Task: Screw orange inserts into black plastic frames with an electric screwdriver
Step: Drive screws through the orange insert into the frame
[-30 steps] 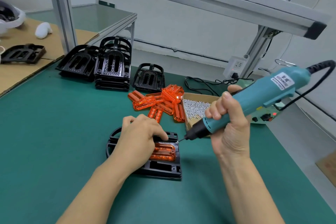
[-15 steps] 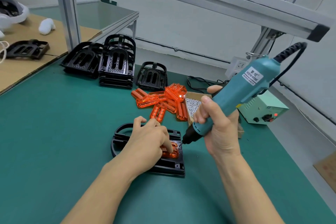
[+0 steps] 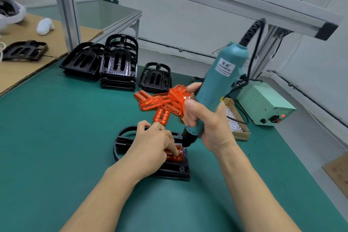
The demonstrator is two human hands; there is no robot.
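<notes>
Electric screwdriver gripped by right hand, bit on orange insert

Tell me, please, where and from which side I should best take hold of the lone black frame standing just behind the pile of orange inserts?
Probably best to grip the lone black frame by its arched far end, coming from above and behind. That curved bar is open underneath and stands free, while the orange inserts crowd its near, squared edge and the stacked frames sit to its left.
</notes>
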